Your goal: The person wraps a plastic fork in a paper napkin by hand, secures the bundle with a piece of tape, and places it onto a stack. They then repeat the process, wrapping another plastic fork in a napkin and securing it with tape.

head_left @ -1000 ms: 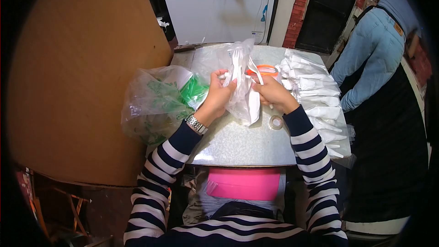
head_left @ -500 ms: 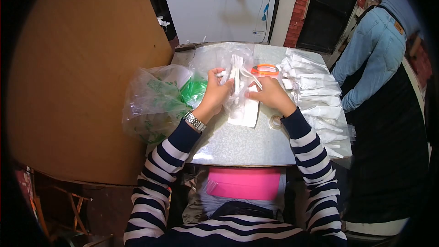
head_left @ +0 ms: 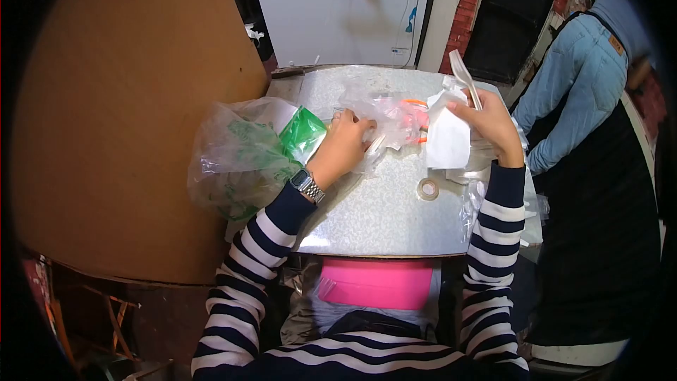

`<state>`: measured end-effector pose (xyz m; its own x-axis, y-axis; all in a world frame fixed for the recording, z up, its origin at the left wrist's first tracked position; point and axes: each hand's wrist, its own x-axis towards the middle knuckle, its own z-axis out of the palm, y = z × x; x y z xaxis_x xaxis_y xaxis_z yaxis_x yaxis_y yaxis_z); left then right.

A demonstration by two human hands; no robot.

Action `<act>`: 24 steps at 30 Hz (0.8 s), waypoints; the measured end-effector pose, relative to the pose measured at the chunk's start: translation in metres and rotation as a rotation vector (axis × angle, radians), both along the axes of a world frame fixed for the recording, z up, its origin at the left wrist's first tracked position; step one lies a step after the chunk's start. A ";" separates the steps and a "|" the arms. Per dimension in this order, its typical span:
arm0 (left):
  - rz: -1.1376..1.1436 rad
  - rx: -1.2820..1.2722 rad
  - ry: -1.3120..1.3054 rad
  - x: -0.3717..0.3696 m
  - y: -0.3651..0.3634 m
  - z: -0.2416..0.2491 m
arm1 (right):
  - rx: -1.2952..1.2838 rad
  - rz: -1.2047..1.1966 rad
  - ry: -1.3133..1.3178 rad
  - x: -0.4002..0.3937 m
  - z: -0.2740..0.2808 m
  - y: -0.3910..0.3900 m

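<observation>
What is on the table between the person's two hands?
In the head view, a crumpled clear plastic bag lies between the left hand and right hand, over something orange; the right hand holds a white packet.

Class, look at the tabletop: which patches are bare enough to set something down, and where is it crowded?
Bare: the table's near strip, between the tape roll and the front edge, and the far left corner. Crowded: the middle, under the left hand and clear bags, and the right edge below the right hand.

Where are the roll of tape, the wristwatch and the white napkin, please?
roll of tape [head_left: 427, 188], head view, on its ring.
wristwatch [head_left: 307, 185], head view, on its metal band.
white napkin [head_left: 448, 142], head view, on its flat middle.
</observation>
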<state>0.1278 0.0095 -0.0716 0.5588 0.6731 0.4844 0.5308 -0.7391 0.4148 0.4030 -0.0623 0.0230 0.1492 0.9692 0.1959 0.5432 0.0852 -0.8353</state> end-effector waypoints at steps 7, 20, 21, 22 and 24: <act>0.093 0.076 -0.030 -0.008 -0.002 0.016 | -0.060 0.215 0.344 -0.044 0.014 -0.014; -0.037 0.215 -0.585 -0.023 -0.005 0.048 | -0.008 0.412 0.148 -0.071 -0.037 0.015; -0.024 0.312 -0.606 -0.021 -0.014 0.056 | -0.042 0.370 0.128 -0.072 -0.038 0.016; -0.011 0.409 -0.624 -0.020 -0.021 0.059 | -0.076 0.326 0.111 -0.075 -0.040 0.015; 0.013 0.601 -0.615 -0.018 -0.030 0.051 | -0.059 0.283 0.106 -0.076 -0.045 0.017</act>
